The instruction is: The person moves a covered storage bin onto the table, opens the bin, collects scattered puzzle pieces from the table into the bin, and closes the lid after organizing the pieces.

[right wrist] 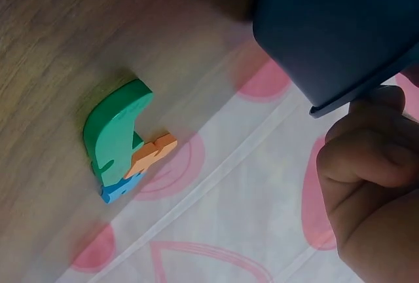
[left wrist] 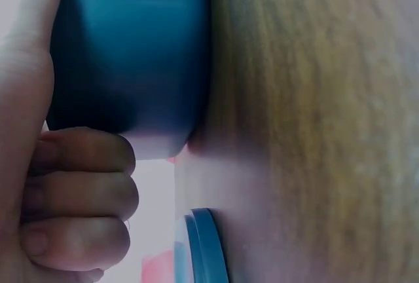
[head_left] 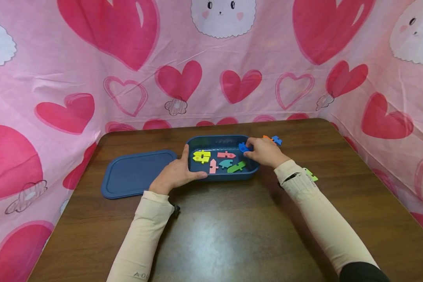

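A dark blue plastic box [head_left: 223, 177] stands on the table, with several coloured puzzle pieces lying inside. My left hand [head_left: 174, 173] holds the box at its near left corner, thumb along the front rim and index finger along the left end. In the left wrist view, the other fingers [left wrist: 82, 194] are curled beside the box wall. Over the right end of the box, my right hand [head_left: 266, 152] pinches a blue puzzle piece [head_left: 243, 147]. Yellow pieces [head_left: 201, 156], a pink piece [head_left: 226, 155], a teal piece [head_left: 226, 163] and a green piece [head_left: 236, 167] lie apart from the fingers.
A dark blue lid [head_left: 135, 174] lies left of the box. Beyond my right hand lie an orange piece [right wrist: 152, 155], a blue piece [right wrist: 118, 190] and a curved green piece [right wrist: 111, 132]. A lime piece [head_left: 311, 174] shows beside my right sleeve. Pink heart-patterned cloth [head_left: 211, 78] surrounds the table.
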`<state>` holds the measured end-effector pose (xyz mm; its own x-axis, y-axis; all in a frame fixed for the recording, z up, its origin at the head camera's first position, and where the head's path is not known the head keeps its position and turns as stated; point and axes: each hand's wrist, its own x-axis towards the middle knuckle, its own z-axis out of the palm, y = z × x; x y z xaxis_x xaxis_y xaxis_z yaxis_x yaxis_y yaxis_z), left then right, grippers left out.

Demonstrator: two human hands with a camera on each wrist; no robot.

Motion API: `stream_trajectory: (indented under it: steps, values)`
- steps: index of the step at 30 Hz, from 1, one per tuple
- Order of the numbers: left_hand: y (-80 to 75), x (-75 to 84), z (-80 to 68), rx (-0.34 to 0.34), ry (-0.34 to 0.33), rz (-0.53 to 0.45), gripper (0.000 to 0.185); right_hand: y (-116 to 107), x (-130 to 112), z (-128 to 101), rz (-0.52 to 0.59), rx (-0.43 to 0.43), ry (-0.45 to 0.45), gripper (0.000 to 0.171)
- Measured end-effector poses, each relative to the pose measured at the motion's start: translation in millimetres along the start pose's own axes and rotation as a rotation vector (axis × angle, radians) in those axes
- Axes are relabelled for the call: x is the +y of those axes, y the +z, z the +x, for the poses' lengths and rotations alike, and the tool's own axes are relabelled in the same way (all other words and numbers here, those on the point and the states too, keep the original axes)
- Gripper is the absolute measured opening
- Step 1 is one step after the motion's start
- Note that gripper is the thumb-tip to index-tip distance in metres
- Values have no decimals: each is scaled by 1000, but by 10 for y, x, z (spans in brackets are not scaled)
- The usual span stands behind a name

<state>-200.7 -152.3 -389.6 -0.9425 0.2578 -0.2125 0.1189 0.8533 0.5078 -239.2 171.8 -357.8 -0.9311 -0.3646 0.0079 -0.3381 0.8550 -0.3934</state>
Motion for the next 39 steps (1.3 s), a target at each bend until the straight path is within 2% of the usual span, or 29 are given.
stream_trajectory:
  steps: [13, 20, 28, 39]
  values:
    - [1, -10, 7, -10, 1, -40, 139, -3, -17, 2, -48, -4, 6, 29]
    - [-6, 1, -8, -19, 4, 2, 140, -14, -42, 5, -76, -14, 2, 28]
    - [7, 24, -15, 32, 59, 47, 133, -13, -50, -1, -81, -22, 14, 28]
    - [7, 9, 1, 23, 95, 19, 132, -8, -51, 35, -119, -19, -2, 27]
